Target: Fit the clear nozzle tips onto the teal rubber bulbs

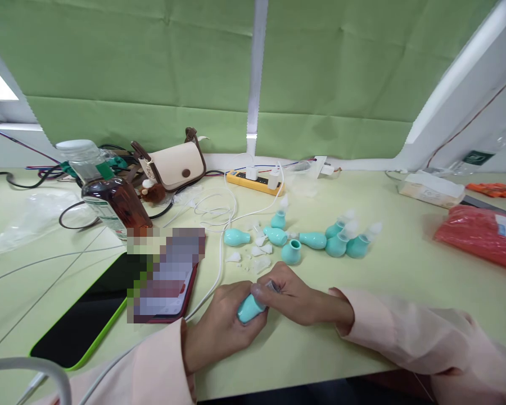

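Work Looks About Half Done, One Piece in Progress

I take the yellow power strip (255, 184) as the landmark. Four upright bulbs (357, 246) carry translucent tips (375, 229): one stands just in front of the strip's right end, three stand together farther to the right. These four I judge as finished. An uncapped bulb (291, 252), standing in front of the strip's right end, has its round mouth free. Three lying bulbs (236, 237) are also in front of the strip; a whitish bit is near the neck of the rightmost, but I cannot tell if it is fitted. These seem to be left for work. Loose white fragments (260, 264) lie in front of the strip as well.

The held bulb (249, 309) is well in front of the strip, on the person's side. It is turquoise, glossy, rounded and tilted, partly hidden. The fingers of the left hand (225, 315) are wrapped around its body. The fingers of the right hand (293, 295) are clamped on its upper end, where a greyish clear piece (272, 286) shows; how deeply this sits, I cannot tell.
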`<state>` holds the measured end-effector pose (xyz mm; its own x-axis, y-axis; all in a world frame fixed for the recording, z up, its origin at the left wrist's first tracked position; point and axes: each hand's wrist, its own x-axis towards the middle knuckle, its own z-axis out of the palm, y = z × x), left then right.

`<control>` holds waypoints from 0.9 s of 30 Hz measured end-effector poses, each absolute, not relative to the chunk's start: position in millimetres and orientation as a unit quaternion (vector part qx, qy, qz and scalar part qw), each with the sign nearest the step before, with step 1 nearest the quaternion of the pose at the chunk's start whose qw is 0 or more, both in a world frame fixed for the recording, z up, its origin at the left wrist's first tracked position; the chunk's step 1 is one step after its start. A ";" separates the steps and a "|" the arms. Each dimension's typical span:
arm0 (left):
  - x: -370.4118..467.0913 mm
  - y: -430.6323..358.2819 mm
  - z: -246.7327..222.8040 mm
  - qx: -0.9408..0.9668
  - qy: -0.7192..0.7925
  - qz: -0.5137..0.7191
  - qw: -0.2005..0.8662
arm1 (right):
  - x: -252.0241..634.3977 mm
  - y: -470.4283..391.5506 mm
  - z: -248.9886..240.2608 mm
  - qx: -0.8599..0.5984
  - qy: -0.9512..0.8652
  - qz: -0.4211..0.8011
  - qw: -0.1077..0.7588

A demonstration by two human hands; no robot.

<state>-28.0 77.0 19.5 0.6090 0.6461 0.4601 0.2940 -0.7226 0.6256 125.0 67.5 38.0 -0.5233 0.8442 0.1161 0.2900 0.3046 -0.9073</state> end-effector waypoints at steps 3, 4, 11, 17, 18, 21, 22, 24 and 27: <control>-29.3 76.7 17.8 0.868 0.239 0.360 0.243 | 123.2 66.7 38.8 -0.359 -0.699 0.525 0.327; -30.0 76.9 17.6 0.870 0.234 0.360 0.244 | 122.5 66.8 38.8 -0.359 -0.683 0.543 0.331; -38.0 79.9 24.6 0.914 0.152 0.301 0.227 | 126.3 78.8 37.9 -0.357 -0.493 0.689 0.392; -35.4 87.4 30.5 0.912 0.268 0.280 0.132 | 128.4 77.5 45.5 -0.339 -0.490 0.638 0.487; -33.4 89.1 29.4 0.910 0.305 0.270 0.073 | 127.9 76.3 46.3 -0.342 -0.494 0.630 0.492; -27.6 93.4 22.7 0.891 0.385 0.228 -0.077 | 126.2 73.9 47.7 -0.344 -0.498 0.625 0.493; -26.4 94.5 20.1 0.888 0.392 0.216 -0.103 | 125.8 73.6 48.1 -0.343 -0.500 0.625 0.492; -25.4 96.0 16.1 0.894 0.381 0.195 -0.132 | 125.1 72.9 48.9 -0.344 -0.510 0.620 0.487; -26.6 96.7 14.9 0.906 0.359 0.170 -0.144 | 125.0 70.7 49.4 -0.362 -0.537 0.587 0.486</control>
